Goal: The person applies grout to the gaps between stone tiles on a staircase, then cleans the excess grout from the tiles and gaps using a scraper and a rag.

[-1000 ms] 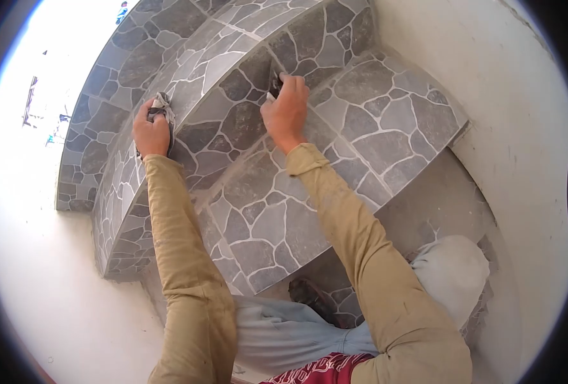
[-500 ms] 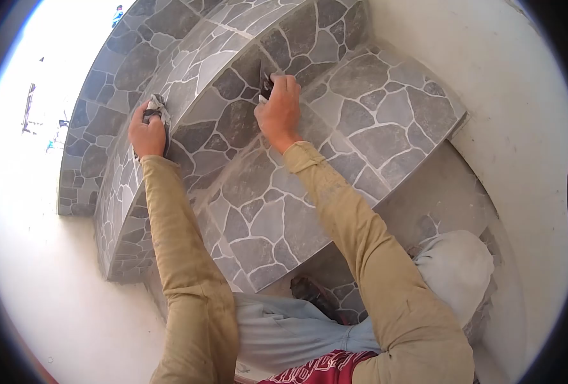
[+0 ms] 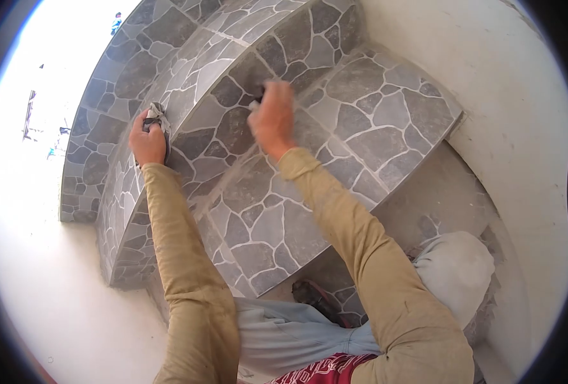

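My left hand point(image 3: 147, 142) is closed around a crumpled grey-and-white bundle point(image 3: 157, 118), which looks like a rag or a plastic bag. It rests at the edge of a curved step. My right hand point(image 3: 274, 121) is smeared by motion and closed on a small dark hand tool point(image 3: 258, 93), partly hidden by the fingers. That hand is close to the upright face point(image 3: 233, 125) of the step, above the lower tread point(image 3: 325, 173). Both surfaces have a grey stone pattern with pale joint lines.
A higher curved step point(image 3: 114, 73) rises at the upper left. Pale wall point(image 3: 482, 70) borders the steps on the right. Below the tread's front edge, my shoe point(image 3: 316, 299) stands on the lower floor, beside my knee point(image 3: 457, 275).
My right hand has shifted slightly left and down along the step's face with the tool, and is now blurred. My left hand stays almost in place with its bundle.
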The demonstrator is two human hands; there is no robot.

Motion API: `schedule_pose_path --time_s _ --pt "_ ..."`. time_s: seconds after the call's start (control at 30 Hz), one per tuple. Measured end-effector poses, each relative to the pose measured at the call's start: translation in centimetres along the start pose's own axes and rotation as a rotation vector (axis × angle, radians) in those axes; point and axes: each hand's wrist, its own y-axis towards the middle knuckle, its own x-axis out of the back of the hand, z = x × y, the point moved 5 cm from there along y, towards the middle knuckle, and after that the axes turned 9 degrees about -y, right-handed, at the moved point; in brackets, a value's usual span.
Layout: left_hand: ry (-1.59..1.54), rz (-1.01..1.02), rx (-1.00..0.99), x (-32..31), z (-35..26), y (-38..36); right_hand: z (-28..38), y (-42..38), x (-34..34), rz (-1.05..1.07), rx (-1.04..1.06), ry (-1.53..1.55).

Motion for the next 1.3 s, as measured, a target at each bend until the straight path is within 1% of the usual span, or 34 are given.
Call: schedule_pose_path --time_s 0.03,0.07,0.17,0.2,0.27,0.3,0.33,0.4,0.43,0.47,0.57,0.6,0.67,0.7,0.73,0.83,0.87,0.93,0.97,1.0,1.03,1.1,1.13,1.2,1.27,1.3 --pt "0.028 0.002 0.016 0.1 -0.3 -0.2 -0.7 0.7 0.7 -0.051 -0.081 -0.016" --pt "0.051 0.005 0.029 0.1 -0.6 -0.1 0.0 0.3 0.6 -0.05 -0.078 -0.012" --pt "0.005 0.014 0.041 -0.2 -0.5 0.1 4.5 -2.7 -0.3 0.116 0.1 0.069" --pt "0.005 0.014 0.041 -0.4 -0.4 0.1 4.3 -2.2 -0.2 0.117 0.1 0.069" --pt "0.078 0.006 -0.019 0.0 -0.6 0.0 3.5 -0.6 0.6 -0.052 0.088 0.018" --pt "0.092 0.001 -0.02 0.3 -0.4 -0.1 2.1 0.8 0.7 -0.118 0.028 -0.027" --pt "0.059 -0.002 -0.018 0.2 -0.2 -0.2 2.7 0.8 0.6 -0.116 0.029 -0.015" --pt "0.017 -0.007 -0.02 0.0 -0.1 0.0 4.0 0.7 0.5 0.014 0.113 -0.057" --pt "0.01 -0.001 0.014 -0.1 -0.4 0.1 6.0 -0.5 1.0 0.046 0.193 -0.02" --pt "0.006 0.006 0.05 -0.1 -0.6 0.0 5.9 0.0 1.0 0.045 0.198 -0.023" --pt "0.044 0.016 0.063 0.1 -1.0 -0.1 3.9 1.9 1.7 0.007 0.023 -0.091" --pt "0.045 0.006 0.064 0.3 -0.5 -0.2 4.4 1.8 1.8 0.008 0.032 -0.087" --pt "0.017 0.006 -0.016 -0.1 -0.4 0.0 5.8 0.8 1.3 0.187 0.059 -0.114" --pt "0.019 0.007 -0.004 -0.1 -0.4 0.1 6.8 -0.2 1.2 0.18 0.122 -0.094" --pt "0.018 0.005 -0.003 -0.3 -0.7 0.3 6.6 0.3 1.1 0.18 0.124 -0.094" --pt "0.047 0.005 0.027 0.4 -0.3 -0.2 4.5 2.3 1.9 -0.055 0.023 -0.103" --pt "0.063 0.007 0.003 0.4 -0.4 -0.2 4.6 1.9 1.5 -0.061 0.025 -0.101" --pt "0.063 0.013 -0.029 -0.2 -0.7 0.1 6.2 0.1 0.7 0.037 0.176 -0.041" --pt "0.025 0.012 -0.004 -0.4 -0.4 0.3 7.0 -0.7 0.3 0.049 0.193 -0.03" --pt "-0.004 0.016 0.025 -0.4 0.1 0.2 6.4 -0.1 0.4 0.048 0.188 -0.034" --pt "0.046 -0.006 -0.002 -0.2 -0.3 0.1 5.5 1.0 0.8 -0.025 0.151 -0.049" --pt "0.051 -0.001 -0.004 0.0 0.0 -0.3 3.6 2.7 1.2 -0.138 0.107 -0.119" --pt "0.039 0.0 -0.016 -0.1 -0.1 0.0 4.3 2.5 1.4 -0.144 0.108 -0.116" --pt "0.008 0.006 -0.006 0.0 -0.8 0.0 6.5 1.4 1.4 -0.018 0.17 -0.058" --pt "-0.019 0.017 0.011 -0.4 -1.0 -0.1 6.3 1.4 0.9 -0.015 0.195 -0.073" --pt "0.003 0.014 0.008 -0.3 -0.8 -0.1 5.2 2.1 1.2 -0.076 0.134 -0.015"
